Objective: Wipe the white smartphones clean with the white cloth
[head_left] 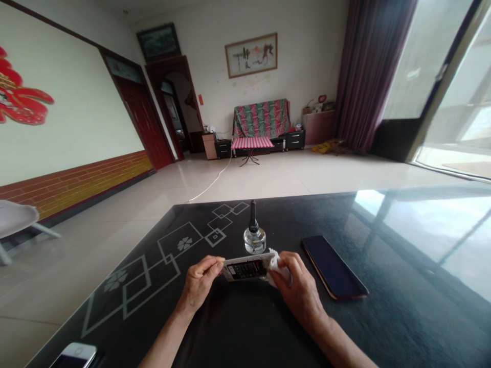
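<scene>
Between my hands is an opened phone (245, 269), a thin white-edged body with a black battery showing, tilted toward me above the table. My left hand (200, 282) pinches its left end between thumb and fingers. Closed on a crumpled white tissue (273, 262), my right hand (301, 290) presses it against the phone's right end. Just behind the phone stands a clear glass bottle (254, 240) with a black top, holding clear liquid.
A dark phone (334, 267) lies on the glossy black table (172, 327) to the right. At the near left corner is a white phone (75, 354). A white chair (17, 220) stands left of the table. Across the room is a small checkered-cloth table (252, 143).
</scene>
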